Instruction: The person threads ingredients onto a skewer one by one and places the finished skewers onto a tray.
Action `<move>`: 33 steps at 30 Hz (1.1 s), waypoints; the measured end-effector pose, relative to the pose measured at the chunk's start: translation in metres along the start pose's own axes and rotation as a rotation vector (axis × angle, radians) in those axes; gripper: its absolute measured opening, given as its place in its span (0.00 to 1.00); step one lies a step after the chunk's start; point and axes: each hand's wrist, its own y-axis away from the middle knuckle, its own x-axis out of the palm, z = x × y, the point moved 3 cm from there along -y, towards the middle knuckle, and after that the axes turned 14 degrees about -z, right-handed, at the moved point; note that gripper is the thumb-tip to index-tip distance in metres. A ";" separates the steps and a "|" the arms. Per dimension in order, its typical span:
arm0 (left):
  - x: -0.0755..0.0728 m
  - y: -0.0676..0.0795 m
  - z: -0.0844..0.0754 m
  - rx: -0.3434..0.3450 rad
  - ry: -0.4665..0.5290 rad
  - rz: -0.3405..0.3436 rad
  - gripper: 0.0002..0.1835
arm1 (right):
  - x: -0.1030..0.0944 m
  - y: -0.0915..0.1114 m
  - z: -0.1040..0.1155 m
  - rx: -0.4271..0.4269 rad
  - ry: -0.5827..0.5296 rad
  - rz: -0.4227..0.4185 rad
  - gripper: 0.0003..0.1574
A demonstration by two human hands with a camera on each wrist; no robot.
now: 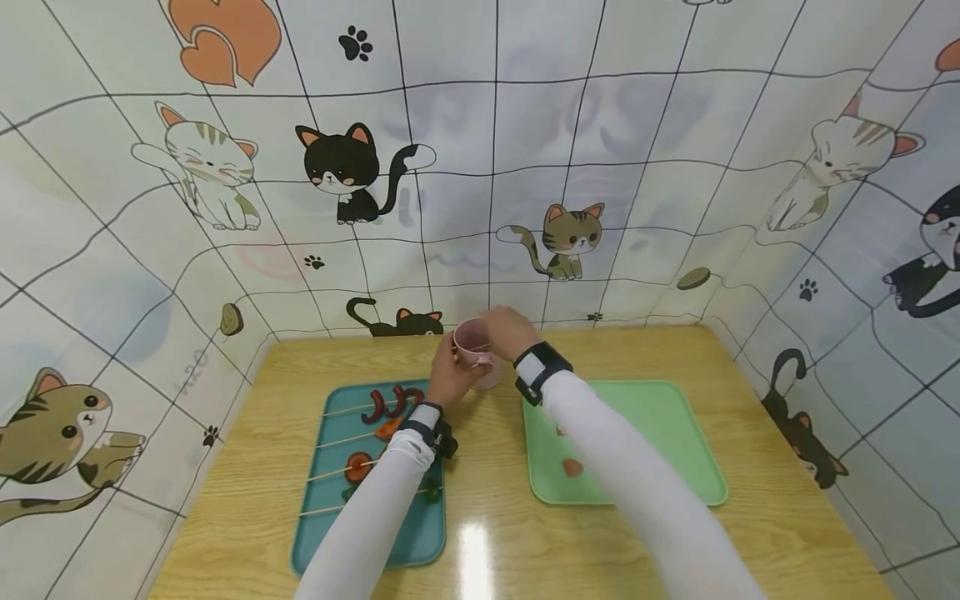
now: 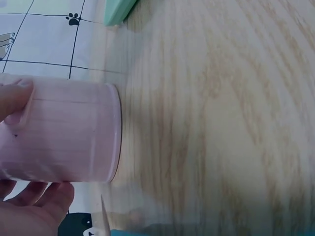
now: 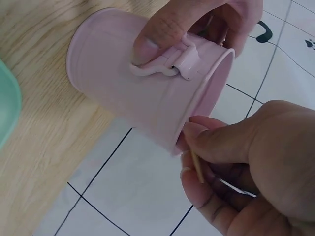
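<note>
My left hand [image 1: 452, 377] grips a small pink metal bucket [image 1: 471, 353] near the back of the table; its thumb lies over a pink fitting [image 3: 186, 63] on the side. In the right wrist view the bucket stands close to the wooden surface, its mouth facing my right hand [image 3: 246, 152]. Between thumb and fingers, that hand pinches a thin wooden stick [image 3: 197, 166] at the bucket's rim. A thin pale strip [image 3: 236, 188] shows beside those fingers; what it is I cannot tell. The inside of the bucket is mostly hidden.
A teal tray [image 1: 420, 546] at left carries several skewers with play food, such as curled sausages [image 1: 395, 402] and a round red slice [image 1: 358, 467]. On the right lies a green tray [image 1: 660, 433] with small pinkish pieces [image 1: 572, 467]. A cat-patterned wall [image 1: 465, 208] encloses the table.
</note>
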 end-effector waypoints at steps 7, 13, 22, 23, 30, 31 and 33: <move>-0.011 0.001 -0.004 -0.037 -0.027 0.061 0.45 | -0.015 0.011 -0.009 0.049 -0.088 -0.029 0.04; -0.024 0.004 -0.007 -0.068 -0.073 0.079 0.48 | -0.031 0.022 -0.024 0.062 -0.208 -0.112 0.09; -0.058 0.024 -0.029 -0.078 -0.077 0.049 0.49 | -0.063 0.068 -0.029 0.048 -0.370 -0.244 0.09; -0.062 0.027 -0.033 -0.076 -0.075 0.052 0.48 | -0.065 0.075 -0.028 0.041 -0.374 -0.260 0.09; -0.084 0.061 -0.069 -0.018 -0.055 0.123 0.36 | -0.070 0.122 -0.015 -0.039 -0.366 -0.364 0.07; -0.087 0.066 -0.075 -0.013 -0.053 0.136 0.35 | -0.071 0.127 -0.013 -0.049 -0.369 -0.373 0.07; -0.091 0.077 -0.084 0.009 -0.045 0.160 0.31 | -0.072 0.137 -0.010 -0.052 -0.382 -0.375 0.08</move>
